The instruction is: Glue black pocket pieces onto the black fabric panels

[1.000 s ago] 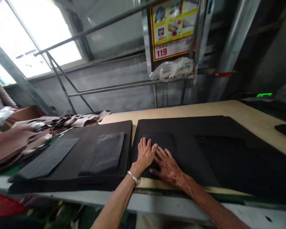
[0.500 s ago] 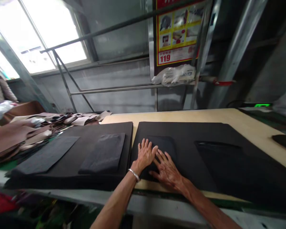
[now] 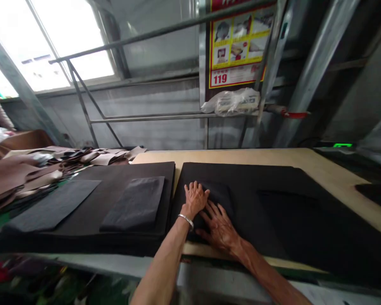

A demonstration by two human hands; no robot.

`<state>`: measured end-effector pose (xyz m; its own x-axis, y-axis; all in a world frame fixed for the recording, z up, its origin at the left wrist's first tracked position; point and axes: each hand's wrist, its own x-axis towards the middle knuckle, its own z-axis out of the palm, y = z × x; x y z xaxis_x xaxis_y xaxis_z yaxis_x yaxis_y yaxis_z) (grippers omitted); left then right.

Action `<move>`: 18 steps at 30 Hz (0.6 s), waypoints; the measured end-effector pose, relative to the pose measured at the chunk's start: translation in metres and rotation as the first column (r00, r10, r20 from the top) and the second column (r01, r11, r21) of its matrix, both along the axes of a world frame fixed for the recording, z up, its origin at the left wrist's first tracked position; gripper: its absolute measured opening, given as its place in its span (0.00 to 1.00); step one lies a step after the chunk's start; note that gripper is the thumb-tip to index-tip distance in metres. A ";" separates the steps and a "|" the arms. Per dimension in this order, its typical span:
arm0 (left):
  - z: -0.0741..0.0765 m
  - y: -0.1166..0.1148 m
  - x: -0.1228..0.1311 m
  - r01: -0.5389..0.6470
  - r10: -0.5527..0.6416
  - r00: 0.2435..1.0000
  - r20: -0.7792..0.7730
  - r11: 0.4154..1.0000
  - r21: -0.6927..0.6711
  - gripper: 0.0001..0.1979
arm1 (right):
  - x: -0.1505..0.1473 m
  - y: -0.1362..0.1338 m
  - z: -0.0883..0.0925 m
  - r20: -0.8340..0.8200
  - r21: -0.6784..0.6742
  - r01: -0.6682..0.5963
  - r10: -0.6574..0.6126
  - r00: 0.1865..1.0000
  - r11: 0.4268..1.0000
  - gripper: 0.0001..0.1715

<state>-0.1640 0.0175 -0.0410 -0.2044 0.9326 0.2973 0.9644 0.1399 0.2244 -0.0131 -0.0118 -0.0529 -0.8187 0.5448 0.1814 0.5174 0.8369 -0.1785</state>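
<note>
My left hand (image 3: pixel 195 198) lies flat, fingers apart, on the left part of a small black sheet (image 3: pixel 220 194). Beside it my right hand (image 3: pixel 220 228) rests palm down on the same sheet, its fingers spread and its tips close to the left thumb. The sheet lies on a large black sheet (image 3: pixel 247 176) of leather-like material. Much of the small sheet's near part is hidden under my hands. To the right, another black piece (image 3: pixel 288 212) lies on the large sheet, its outline hard to make out.
On the left, a stack of black sheets (image 3: pixel 114 173) carries two dark grey pieces (image 3: pixel 135 205). Brown and beige scraps (image 3: pixel 22 169) are heaped beyond it. A pale board (image 3: pixel 241 156) lies under the right sheet. A metal rail frame (image 3: pixel 152 118) stands behind the table.
The left hand has shifted slightly, its wrist moving right and up. My right hand stays in nearly the same place on the small sheet. The view has moved a little.
</note>
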 end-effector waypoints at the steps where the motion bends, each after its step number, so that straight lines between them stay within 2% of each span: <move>1: -0.001 0.002 0.000 -0.004 0.004 1.000 -0.001 1.000 0.002 0.22 | 0.000 0.000 0.000 0.001 -0.002 0.002 -0.002 1.000 1.000 0.42; 4: -0.008 0.006 -0.002 -0.021 0.020 1.000 0.023 1.000 0.023 0.19 | -0.002 -0.001 0.003 0.006 -0.018 0.005 -0.005 1.000 1.000 0.43; 7: -0.019 0.008 -0.004 -0.041 0.037 0.996 0.075 0.998 0.049 0.22 | -0.003 -0.003 0.005 -0.010 -0.039 0.014 -0.014 1.000 0.999 0.42; 12: -0.028 0.010 -0.008 -0.019 0.015 0.997 0.071 0.998 0.061 0.22 | 0.005 0.002 0.002 -0.102 -0.131 0.014 -0.027 0.994 0.991 0.44; 16: -0.027 0.009 -0.009 0.008 -0.010 1.000 0.027 0.999 0.045 0.22 | 0.011 0.023 0.009 -0.290 -0.299 0.094 -0.184 0.939 0.950 0.35; 18: -0.026 0.007 -0.010 0.024 -0.024 1.000 0.012 0.999 0.032 0.23 | 0.001 0.033 0.021 -0.340 -0.305 0.149 -0.253 0.906 0.941 0.31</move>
